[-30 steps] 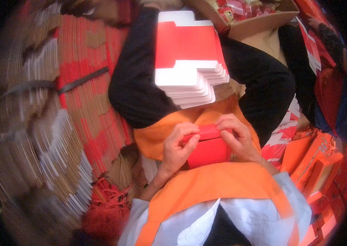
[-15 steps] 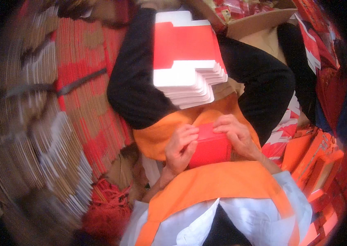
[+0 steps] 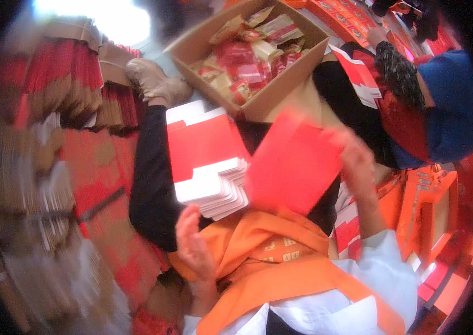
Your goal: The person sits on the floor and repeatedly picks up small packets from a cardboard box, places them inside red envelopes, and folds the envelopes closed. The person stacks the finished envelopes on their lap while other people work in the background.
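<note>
My right hand point(image 3: 357, 162) is raised at its right edge, holding a plain red carton point(image 3: 298, 164) that is smeared by motion; I cannot tell whether it is flat or folded up. Over the orange apron point(image 3: 286, 279), my left hand point(image 3: 194, 245) is open and holds nothing, its fingers pointing up. Just beyond it a stack of flat red-and-white carton blanks point(image 3: 205, 148) lies on my left leg, their white tabs fanned toward me.
Ahead stands an open cardboard box point(image 3: 281, 92) of wrapped packets. Bundled red-and-brown cardboard point(image 3: 97, 173) fills the left side. Orange boxes point(image 3: 426, 212) lie at the right. Beyond them, a co-worker's arm in a dark patterned sleeve point(image 3: 398, 72) reaches in.
The red carton has moved from my lap, where both hands held it, forward and right in my right hand. My left hand has let go. The view has shifted, showing more of the cardboard box.
</note>
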Action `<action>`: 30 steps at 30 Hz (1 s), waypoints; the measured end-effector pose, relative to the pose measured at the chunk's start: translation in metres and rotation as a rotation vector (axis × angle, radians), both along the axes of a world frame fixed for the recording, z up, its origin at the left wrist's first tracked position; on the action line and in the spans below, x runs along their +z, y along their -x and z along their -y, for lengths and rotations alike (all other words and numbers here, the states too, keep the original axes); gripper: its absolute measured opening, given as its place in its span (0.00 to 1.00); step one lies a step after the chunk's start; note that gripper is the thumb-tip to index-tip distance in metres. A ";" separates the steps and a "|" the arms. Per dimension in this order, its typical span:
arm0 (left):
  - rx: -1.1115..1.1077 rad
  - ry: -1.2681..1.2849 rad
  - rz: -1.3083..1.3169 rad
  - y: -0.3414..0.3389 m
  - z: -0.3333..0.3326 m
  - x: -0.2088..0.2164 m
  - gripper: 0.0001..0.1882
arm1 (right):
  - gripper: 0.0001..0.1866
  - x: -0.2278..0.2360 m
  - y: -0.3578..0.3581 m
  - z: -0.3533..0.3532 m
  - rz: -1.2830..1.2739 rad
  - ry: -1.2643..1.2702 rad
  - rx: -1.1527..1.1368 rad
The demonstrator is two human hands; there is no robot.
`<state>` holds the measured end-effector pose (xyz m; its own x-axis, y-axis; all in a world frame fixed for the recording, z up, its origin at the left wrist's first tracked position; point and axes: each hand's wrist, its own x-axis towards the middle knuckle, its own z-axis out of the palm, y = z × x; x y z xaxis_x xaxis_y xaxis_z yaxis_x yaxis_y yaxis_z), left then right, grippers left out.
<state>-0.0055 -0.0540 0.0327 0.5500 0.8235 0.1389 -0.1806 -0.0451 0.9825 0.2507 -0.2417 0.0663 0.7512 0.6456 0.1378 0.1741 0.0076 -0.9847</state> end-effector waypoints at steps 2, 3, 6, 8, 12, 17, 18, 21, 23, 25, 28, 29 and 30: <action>0.062 -0.055 -0.164 -0.003 -0.012 -0.007 0.12 | 0.19 -0.003 -0.045 0.006 -0.253 -0.221 -0.359; 0.107 -0.086 -0.258 -0.003 -0.018 -0.014 0.11 | 0.19 -0.016 -0.071 0.012 -0.309 -0.302 -0.447; 0.065 -0.341 -0.530 -0.016 -0.032 -0.030 0.15 | 0.19 -0.078 -0.114 0.032 -0.184 -0.091 -0.564; 0.036 -0.418 -0.619 -0.028 -0.043 -0.040 0.20 | 0.19 -0.148 -0.133 0.052 -0.294 -0.084 -0.559; 0.030 -0.629 -0.912 -0.051 -0.069 -0.069 0.30 | 0.20 -0.211 -0.150 0.076 -0.025 0.510 -0.486; 0.042 -0.549 -1.086 -0.066 -0.089 -0.069 0.36 | 0.20 -0.106 -0.108 0.032 0.459 0.521 -0.501; 0.038 -0.536 -1.106 -0.067 -0.089 -0.064 0.37 | 0.20 -0.077 -0.088 0.015 0.507 0.438 -0.499; 0.043 -0.548 -1.113 -0.071 -0.088 -0.061 0.38 | 0.20 -0.036 -0.017 -0.037 0.533 0.393 -0.250; 0.086 -0.617 -1.050 -0.066 -0.083 -0.068 0.38 | 0.21 -0.029 0.034 -0.087 0.606 0.361 0.085; 0.084 -0.636 -1.057 -0.070 -0.080 -0.067 0.38 | 0.23 -0.064 0.066 -0.121 0.731 0.396 0.291; 0.180 -0.544 -0.884 -0.070 -0.080 -0.067 0.35 | 0.22 -0.107 0.092 -0.138 0.866 0.457 0.358; 0.226 -0.487 -0.789 -0.072 -0.080 -0.065 0.33 | 0.22 -0.109 0.094 -0.138 0.924 0.474 0.353; 0.172 -0.203 -0.652 -0.074 -0.085 -0.062 0.29 | 0.21 -0.108 0.092 -0.137 0.866 0.428 0.396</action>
<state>0.0689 0.0311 -0.0292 0.4379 0.8989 -0.0146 0.4685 -0.2143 0.8571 0.1585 -0.1048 -0.0413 0.2285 0.9459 0.2303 0.8830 -0.1017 -0.4583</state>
